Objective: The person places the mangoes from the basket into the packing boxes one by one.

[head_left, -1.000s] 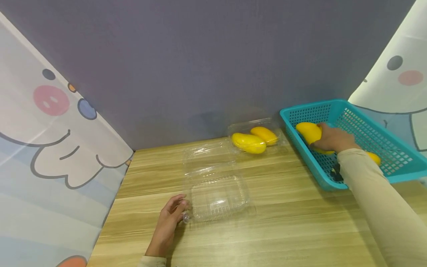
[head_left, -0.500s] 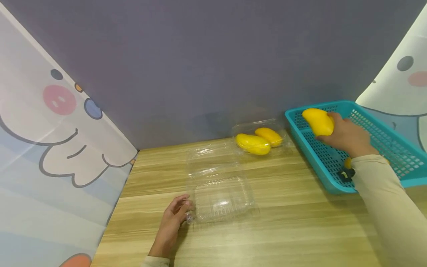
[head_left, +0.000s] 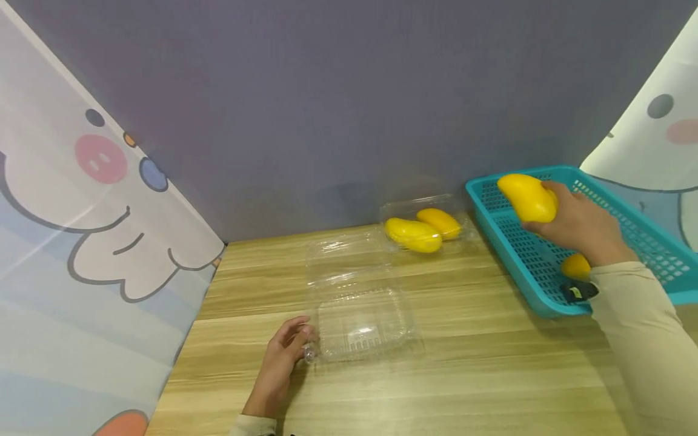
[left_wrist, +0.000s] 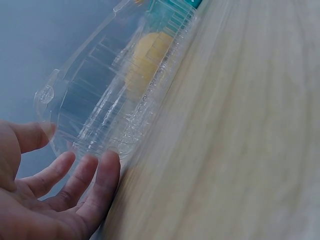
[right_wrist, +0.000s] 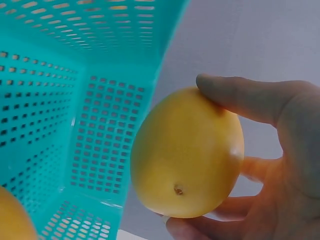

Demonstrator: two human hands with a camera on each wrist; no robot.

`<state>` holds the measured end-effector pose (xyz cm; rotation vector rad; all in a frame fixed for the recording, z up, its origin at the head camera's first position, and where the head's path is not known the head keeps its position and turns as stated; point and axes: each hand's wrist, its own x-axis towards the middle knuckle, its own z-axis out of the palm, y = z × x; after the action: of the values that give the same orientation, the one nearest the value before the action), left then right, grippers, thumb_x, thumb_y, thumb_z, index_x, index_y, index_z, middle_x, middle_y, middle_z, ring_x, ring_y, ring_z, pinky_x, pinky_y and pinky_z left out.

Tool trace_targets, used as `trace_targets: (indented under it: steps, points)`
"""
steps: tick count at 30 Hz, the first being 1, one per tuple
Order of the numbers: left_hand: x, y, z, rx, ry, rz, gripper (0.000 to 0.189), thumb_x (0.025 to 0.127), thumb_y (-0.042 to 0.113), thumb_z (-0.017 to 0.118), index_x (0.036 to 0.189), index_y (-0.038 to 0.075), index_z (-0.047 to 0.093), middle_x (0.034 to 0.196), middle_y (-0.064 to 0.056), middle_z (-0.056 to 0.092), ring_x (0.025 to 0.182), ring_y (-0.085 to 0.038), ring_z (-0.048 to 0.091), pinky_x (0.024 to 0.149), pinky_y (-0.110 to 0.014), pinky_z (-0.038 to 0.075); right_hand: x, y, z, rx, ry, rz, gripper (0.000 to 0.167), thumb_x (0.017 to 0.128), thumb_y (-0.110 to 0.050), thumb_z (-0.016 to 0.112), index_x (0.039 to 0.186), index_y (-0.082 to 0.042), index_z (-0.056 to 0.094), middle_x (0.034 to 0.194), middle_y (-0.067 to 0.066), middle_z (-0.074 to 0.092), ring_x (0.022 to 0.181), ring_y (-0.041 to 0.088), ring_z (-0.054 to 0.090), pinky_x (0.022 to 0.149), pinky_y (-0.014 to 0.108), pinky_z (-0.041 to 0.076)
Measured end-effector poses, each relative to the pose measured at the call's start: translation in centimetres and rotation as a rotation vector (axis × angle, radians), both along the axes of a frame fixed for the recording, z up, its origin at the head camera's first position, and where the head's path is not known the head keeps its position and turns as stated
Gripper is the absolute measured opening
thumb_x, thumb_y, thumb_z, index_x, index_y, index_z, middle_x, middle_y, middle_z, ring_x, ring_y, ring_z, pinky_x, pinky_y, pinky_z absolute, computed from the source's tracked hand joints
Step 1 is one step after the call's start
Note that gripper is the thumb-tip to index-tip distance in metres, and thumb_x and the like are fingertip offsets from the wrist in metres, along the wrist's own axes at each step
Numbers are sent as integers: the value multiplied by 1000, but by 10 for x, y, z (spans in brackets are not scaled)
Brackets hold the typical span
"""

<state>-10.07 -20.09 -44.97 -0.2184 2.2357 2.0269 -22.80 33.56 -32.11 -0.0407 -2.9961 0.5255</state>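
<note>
My right hand [head_left: 583,221] grips a yellow mango [head_left: 529,198] above the teal plastic basket [head_left: 501,254]. In the right wrist view the mango's [right_wrist: 187,155] stem end faces the camera, with my thumb on one side and my fingers on the other. My left hand [head_left: 280,363] touches the left edge of an opened clear plastic clamshell box [head_left: 362,330] on the table, fingers relaxed. In the left wrist view the thumb and fingertips meet the box's [left_wrist: 95,100] near side. Two mangoes [head_left: 413,235] sit in another clear box at the back, against the wall.
Inside the basket lie another mango [head_left: 576,266], partly hidden by my right arm, and a small black object [head_left: 579,291] of unclear kind. A grey wall [head_left: 349,121] stands behind the wooden table [head_left: 463,375]. Printed curtains [head_left: 65,242] hang on both sides.
My right hand has lifted the mango up from inside the basket, then shifted slightly right with it. My left hand has stayed at the clear box. The view has turned a little.
</note>
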Motion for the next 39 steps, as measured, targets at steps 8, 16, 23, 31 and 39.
trace_targets:
  steps: [8,16,23,31,39]
  points:
    - [1,-1,-2,-1,2,15,50,99,30,60,139,4,46,129,-13,56,107,-17,60,81,-27,53,7,-14,12,16,-12,36,107,87,-63,63,159,-8,7,130,39,43,99,50,49,65,58,43]
    - [0,1,-1,5,-12,36,49,98,29,62,138,5,48,127,-11,55,105,-17,58,80,-27,53,17,-25,20,33,-5,55,106,86,-65,64,160,-11,10,131,38,43,97,48,50,60,53,44]
    - [-1,1,2,-11,-16,48,47,99,28,62,138,6,49,131,-12,53,103,-17,54,81,-27,53,27,-38,24,43,30,62,103,85,-66,64,160,-17,13,130,36,44,96,48,52,56,53,44]
    - [-2,4,1,26,-14,69,46,99,25,62,137,4,49,129,-12,53,99,-15,56,78,-26,54,40,-50,18,28,7,98,103,83,-71,62,160,-21,15,134,33,44,96,49,56,54,49,43]
    - [-1,4,-1,48,-2,45,46,99,25,61,137,2,49,124,-9,53,100,-16,54,78,-26,54,55,-59,4,9,-22,131,106,84,-72,60,161,-19,12,146,36,37,108,55,53,62,56,46]
